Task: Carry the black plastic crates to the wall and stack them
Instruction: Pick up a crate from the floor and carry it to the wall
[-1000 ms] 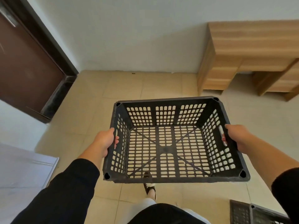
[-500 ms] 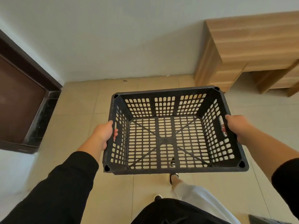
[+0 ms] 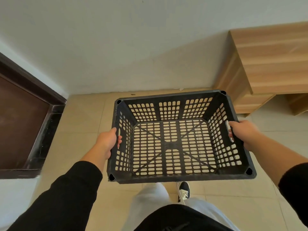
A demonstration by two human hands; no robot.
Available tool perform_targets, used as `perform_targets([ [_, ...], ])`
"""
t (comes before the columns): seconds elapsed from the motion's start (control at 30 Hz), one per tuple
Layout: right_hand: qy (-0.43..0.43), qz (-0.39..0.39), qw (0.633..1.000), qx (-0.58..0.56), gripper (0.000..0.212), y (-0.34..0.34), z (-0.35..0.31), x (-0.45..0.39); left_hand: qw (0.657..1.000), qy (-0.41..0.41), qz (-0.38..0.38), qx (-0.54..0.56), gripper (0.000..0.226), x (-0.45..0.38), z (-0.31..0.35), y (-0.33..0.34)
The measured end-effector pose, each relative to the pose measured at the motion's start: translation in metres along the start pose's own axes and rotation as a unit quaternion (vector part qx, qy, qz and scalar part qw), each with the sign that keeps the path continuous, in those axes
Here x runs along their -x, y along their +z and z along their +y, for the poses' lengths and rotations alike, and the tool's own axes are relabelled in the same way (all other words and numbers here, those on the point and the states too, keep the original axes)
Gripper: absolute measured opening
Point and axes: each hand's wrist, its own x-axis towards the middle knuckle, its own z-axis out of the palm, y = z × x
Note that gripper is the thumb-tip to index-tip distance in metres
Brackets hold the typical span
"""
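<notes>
Crate (image 3: 175,139) hangs between your fingers, long axis running hand to hand; left hand (image 3: 108,140) and right hand (image 3: 241,132) clasp its handle slots, wall (image 3: 133,47) just beyond.

Crate (image 3: 175,144): black plastic, grid of slot holes, X ribs across base. Floor (image 3: 86,114): beige tiles w/ thin grout lines. Wall (image 3: 116,47): plain white. Cabinet (image 3: 270,64): light wood grain. Door (image 3: 18,120): dark brown. Sleeves (image 3: 66,197) black; trousers (image 3: 150,195) pale grey; shoe (image 3: 184,190) black w/ white laces.
</notes>
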Motion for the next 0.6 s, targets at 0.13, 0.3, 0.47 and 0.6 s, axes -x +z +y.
perform_targets([
  [0.13, 0.007, 0.001, 1.000, 0.025, 0.019, 0.020, -0.056, -0.045, 1.000, -0.010, -0.007, -0.001, 0.038, -0.056, 0.049, 0.022],
  [0.3, 0.021, 0.022, 0.998, 0.061, 0.013, 0.053, -0.120, -0.108, 0.999, -0.023, -0.029, -0.018, 0.039, -0.140, 0.107, 0.051],
  [0.47, -0.013, 0.044, 0.996, 0.080, 0.027, 0.085, -0.163, -0.160, 0.998, -0.036, -0.037, -0.029, 0.043, -0.217, 0.162, 0.081],
  [0.6, 0.006, 0.055, 0.996, 0.076, 0.034, 0.100, -0.187, -0.213, 0.997, -0.042, -0.032, -0.048, 0.040, -0.260, 0.201, 0.115],
])
